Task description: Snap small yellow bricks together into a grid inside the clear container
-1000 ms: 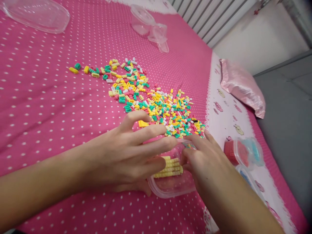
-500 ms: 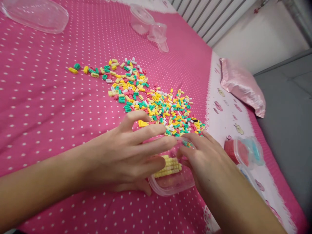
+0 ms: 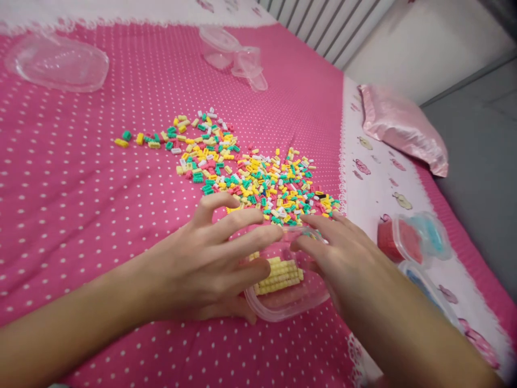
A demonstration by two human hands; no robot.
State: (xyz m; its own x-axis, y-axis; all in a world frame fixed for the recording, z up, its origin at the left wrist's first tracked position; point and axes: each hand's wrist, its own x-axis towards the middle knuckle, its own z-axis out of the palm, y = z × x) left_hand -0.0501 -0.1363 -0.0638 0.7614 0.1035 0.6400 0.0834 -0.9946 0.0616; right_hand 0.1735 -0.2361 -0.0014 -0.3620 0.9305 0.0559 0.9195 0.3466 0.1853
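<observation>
While the pale yellow bricks (image 3: pixel 283 277) sit in neat rows inside the clear container (image 3: pixel 278 314), the left hand (image 3: pixel 216 261) is half open, fingers spread over its left side, probably to steady it. The right hand (image 3: pixel 349 264) is loosely curled at the opposite side, can't tell if it's pinching anything. Loose bricks (image 3: pixel 260 175) lie just beyond, easy reach I guess.

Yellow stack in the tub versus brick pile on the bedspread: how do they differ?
The yellow stack is lined up in rows; the brick pile is loosely scattered. The stack is pale yellow, while the pile mixes green, yellow, pink and white. The stack sits inside the clear tub; the pile lies on the bedspread. Both are small bricks.
</observation>
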